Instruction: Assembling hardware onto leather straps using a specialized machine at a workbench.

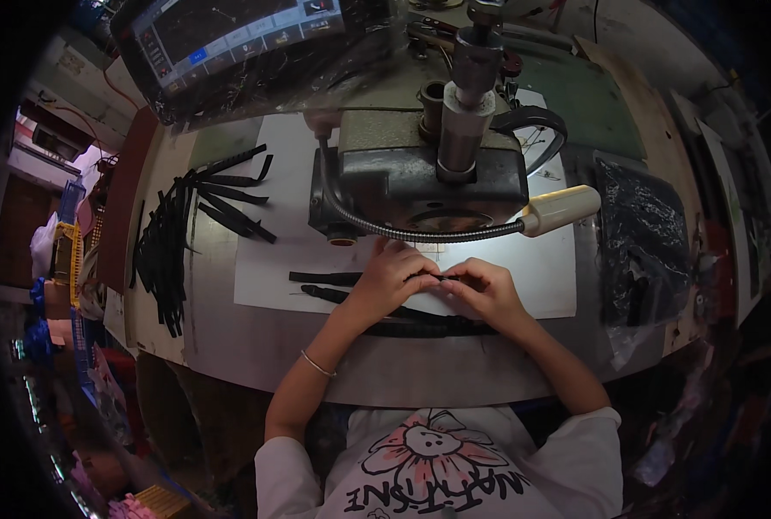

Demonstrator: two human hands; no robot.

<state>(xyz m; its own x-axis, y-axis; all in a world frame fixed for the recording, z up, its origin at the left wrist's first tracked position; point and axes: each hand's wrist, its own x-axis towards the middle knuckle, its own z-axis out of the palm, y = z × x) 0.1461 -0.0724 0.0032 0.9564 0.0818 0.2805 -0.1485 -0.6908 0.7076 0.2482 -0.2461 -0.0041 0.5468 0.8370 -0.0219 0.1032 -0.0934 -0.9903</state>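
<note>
1. Centre of the dial. My left hand (394, 278) and my right hand (489, 294) meet above the white sheet (264, 259), thumbs and forefingers pinching a slim dark piece (441, 278) between them. Its detail is too small to read (my own fingertips cover most of it).

2. Progress. With both hands engaged on it, I judge this piece to be under way and unfinished.

3. At 9 o'clock, beside my left wrist. Two black strips (325, 278) lie nearly parallel, narrow and matte, the lower ending in a thin, needle-like line. Whether either joins what I pinch, I cannot tell.

4. At 7 o'clock, nearer my body. A further long strip (411, 329) lies crosswise near the front of the smooth grey tabletop (230, 346).

5. Farther out at 9 o'clock. A fanned pile (162, 259) of similar flat, soft-looking bands overlaps itself. The view does not settle whether these are done or waiting.

6. At 12 o'clock. A machine head (437, 177) of dark, worn metal stands over the sheet; at 2 o'clock, a cream cylindrical lamp (563, 210) ends a ribbed metal gooseneck (385, 232).

7. At 3 o'clock. A crinkled, glossy plastic bag (645, 242) encloses dark contents.
</note>
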